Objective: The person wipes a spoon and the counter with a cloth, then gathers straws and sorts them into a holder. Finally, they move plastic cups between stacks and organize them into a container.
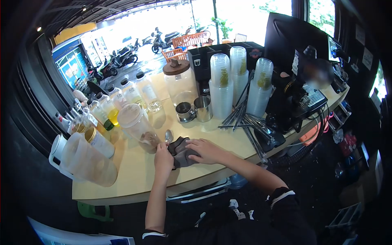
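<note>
A dark grey cloth (182,154) lies crumpled on the wooden counter (139,179), close to its front edge. My left hand (163,158) is closed on the cloth's left side, its fingers pinched together. Over the right part of the cloth rests my right hand (204,151), its fingers spread and lying flat. Just behind my left hand are a metal spoon (168,136) and a tall clear container (139,127) with brown contents at the bottom.
Plastic pitchers (87,159) stand at the left, with bottles (110,109) behind them. Metal cups (203,109) and a lidded glass jar (179,83) are at the back. Stacked plastic cups (221,87), wrapped straws (245,119) and a coffee machine (300,102) occupy the right.
</note>
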The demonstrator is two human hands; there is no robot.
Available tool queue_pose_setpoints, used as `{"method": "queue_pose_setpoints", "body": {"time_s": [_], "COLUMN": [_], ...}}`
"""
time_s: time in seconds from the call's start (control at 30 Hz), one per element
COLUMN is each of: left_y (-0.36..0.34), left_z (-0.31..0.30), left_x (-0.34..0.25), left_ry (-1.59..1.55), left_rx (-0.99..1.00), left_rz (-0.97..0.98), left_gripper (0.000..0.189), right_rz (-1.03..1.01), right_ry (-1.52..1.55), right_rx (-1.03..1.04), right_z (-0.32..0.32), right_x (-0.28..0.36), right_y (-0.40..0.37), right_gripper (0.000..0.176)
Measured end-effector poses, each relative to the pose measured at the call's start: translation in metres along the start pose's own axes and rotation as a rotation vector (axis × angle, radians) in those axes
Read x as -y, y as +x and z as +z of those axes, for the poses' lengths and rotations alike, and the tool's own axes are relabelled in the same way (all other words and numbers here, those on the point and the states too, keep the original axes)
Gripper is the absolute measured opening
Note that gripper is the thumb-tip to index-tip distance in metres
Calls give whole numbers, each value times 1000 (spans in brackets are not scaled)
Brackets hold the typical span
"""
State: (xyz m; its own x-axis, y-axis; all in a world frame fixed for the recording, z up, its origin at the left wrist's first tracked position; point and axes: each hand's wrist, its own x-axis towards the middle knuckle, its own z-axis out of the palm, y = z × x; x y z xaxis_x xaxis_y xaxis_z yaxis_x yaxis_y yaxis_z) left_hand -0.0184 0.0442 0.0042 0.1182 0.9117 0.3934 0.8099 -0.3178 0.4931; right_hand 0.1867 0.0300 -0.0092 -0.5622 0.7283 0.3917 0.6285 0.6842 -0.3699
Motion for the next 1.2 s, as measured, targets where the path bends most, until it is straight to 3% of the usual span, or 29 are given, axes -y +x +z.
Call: {"method": "queue_pose_setpoints", "body": {"time_s": [0.07,0.1,0.23,0.3,0.33,0.4,0.43,0.5,0.53,0.63,0.8,0.87,1.2], "left_y": [0,1,15,27,34,50,60,81,88,108,126,128,136], "left_z": [-10,-14,-26,-17,-9,14,30,68,78,102,120,118,110], "left_x": [-12,-17,-55,-75,-88,-121,-131,-148,-160,-194,-214,-210,-182], "left_ry": [162,272,360,-90,-96,-660,-670,-602,-610,-490,-359,-387,-285], "left_rx": [133,177,171,-2,0,68,71,-162,-162,-364,-417,-333,-405], "left_rz": [-121,-123,-13,303,310,208,210,304,303,347,269,187,240], "left_gripper": [19,27,37,50,50,68,68,88,88,113,119,117,116], "right_rz": [12,21,9,95,102,127,133,162,184,212,232,197,168], "right_ry": [18,44,88,138,132,66,31,-33,-89,-160,-196,-207,-262], "right_rx": [9,21,-52,-66,-69,-266,-294,-304,-316,-266,-185,-158,-183], "right_z": [-1,-2,-24,-47,-56,-75,-88,-109,-117,-131,-136,-133,-119], "right_x": [-6,-9,-13,-14,-17,-24,-27,-33,-38,-51,-63,-69,-98], "right_y": [-7,-10,-21,-32,-37,-52,-59,-77,-86,-111,-128,-127,-121], "right_gripper": [37,37,28,17,17,11,12,14,16,22,26,30,34]}}
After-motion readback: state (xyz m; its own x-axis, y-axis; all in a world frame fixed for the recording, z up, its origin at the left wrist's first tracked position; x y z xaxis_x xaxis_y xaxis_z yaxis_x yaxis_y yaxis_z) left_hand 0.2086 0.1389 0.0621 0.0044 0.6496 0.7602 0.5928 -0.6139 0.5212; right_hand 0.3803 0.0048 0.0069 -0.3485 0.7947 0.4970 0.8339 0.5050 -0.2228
